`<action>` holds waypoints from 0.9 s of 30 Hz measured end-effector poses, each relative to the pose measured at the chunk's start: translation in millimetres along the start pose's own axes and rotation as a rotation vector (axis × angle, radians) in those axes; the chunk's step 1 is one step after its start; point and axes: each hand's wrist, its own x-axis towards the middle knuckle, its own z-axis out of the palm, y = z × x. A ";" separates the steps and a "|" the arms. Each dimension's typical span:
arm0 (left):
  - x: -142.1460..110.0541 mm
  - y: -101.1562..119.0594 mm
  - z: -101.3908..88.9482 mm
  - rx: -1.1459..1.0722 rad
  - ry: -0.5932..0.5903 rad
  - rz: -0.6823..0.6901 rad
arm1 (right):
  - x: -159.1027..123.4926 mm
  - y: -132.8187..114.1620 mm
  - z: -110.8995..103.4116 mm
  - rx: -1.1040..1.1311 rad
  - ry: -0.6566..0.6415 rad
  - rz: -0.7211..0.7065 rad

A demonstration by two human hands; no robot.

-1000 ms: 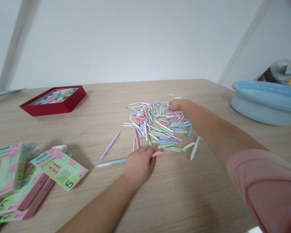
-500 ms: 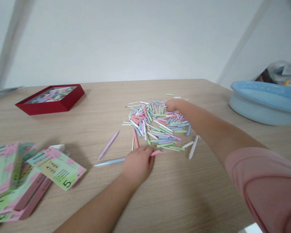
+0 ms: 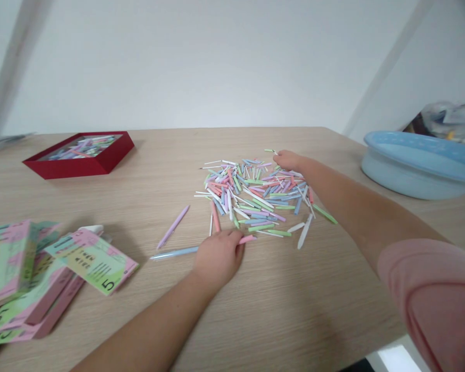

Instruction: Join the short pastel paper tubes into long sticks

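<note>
A heap of small pastel pen parts (image 3: pixel 256 194) in pink, green, blue, lilac and white lies on the wooden table (image 3: pixel 279 305). My left hand (image 3: pixel 218 256) rests near the heap's front edge, fingers curled over a pink piece (image 3: pixel 247 239); a pale blue pen (image 3: pixel 174 253) runs under it to the left. My right hand (image 3: pixel 289 160) reaches over the far right side of the heap, fingers bent at a green piece (image 3: pixel 270 151). A lilac pen (image 3: pixel 173 227) lies apart to the left.
A red tray (image 3: pixel 77 163) holding more pastel parts sits at the back left. Pink and green printed boxes (image 3: pixel 42 268) are piled at the near left. A pale blue basin (image 3: pixel 418 163) stands at the right, with a plastic bag (image 3: pixel 449 116) behind it.
My right hand has moved from the top of the heap to its far right edge, uncovering more pieces. The left hand has hardly moved.
</note>
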 end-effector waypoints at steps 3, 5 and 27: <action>0.1 -0.4 1.2 -0.004 0.014 0.001 | -16.6 5.3 5.1 0.272 0.017 0.020; 0.2 -0.7 1.6 -0.005 0.023 0.005 | -29.8 7.3 10.6 0.416 0.009 0.011; 0.8 -0.2 -0.9 -0.027 -0.034 -0.027 | 24.8 8.9 31.4 -0.100 0.022 0.004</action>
